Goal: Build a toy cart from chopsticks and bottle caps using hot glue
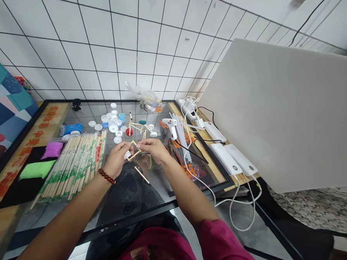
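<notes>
Between my hands, above the glass table, is a small four-sided frame of wooden sticks. My left hand, with a beaded bracelet on the wrist, pinches its left side. A small white piece shows by those fingers; its kind is unclear. The frame's upper right part is between the fingertips of my right hand. One loose wooden stick lies on the glass below. Just beyond my hands stands a small model of joined sticks with a red cap and a green piece.
White and blue bottle caps lie behind my left hand. Wrapped chopsticks and green and purple clay packs are at left. A white glue gun, glue sticks, pliers and cabled power banks are at right.
</notes>
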Tool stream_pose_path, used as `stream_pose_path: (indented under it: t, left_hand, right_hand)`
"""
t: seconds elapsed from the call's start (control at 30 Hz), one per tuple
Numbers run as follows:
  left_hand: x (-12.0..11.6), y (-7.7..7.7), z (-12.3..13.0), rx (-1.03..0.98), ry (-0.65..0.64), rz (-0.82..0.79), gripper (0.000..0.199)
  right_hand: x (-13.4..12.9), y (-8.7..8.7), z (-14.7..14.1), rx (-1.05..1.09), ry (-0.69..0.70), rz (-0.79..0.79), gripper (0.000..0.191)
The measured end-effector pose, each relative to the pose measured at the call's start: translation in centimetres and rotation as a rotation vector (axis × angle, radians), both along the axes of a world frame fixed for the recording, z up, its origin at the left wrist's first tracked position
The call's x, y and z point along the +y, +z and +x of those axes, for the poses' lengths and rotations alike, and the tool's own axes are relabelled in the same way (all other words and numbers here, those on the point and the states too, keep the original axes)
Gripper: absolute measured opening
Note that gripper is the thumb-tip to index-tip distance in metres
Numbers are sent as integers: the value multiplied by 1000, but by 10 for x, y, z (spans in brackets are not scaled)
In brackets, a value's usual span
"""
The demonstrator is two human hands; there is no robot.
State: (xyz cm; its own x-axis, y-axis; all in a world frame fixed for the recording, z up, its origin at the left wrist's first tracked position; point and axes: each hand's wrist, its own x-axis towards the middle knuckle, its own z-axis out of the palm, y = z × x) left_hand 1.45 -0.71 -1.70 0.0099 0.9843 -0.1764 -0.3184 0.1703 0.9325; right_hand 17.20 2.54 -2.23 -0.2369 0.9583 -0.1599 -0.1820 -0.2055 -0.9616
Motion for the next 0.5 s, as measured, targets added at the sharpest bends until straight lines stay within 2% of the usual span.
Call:
stream_pose_path:
  t: [0.5]
  left_hand:
    - [-1, 3, 1, -19, 41, -15, 41]
  right_hand:
    - [0, 3, 7, -39, 60, 23, 33]
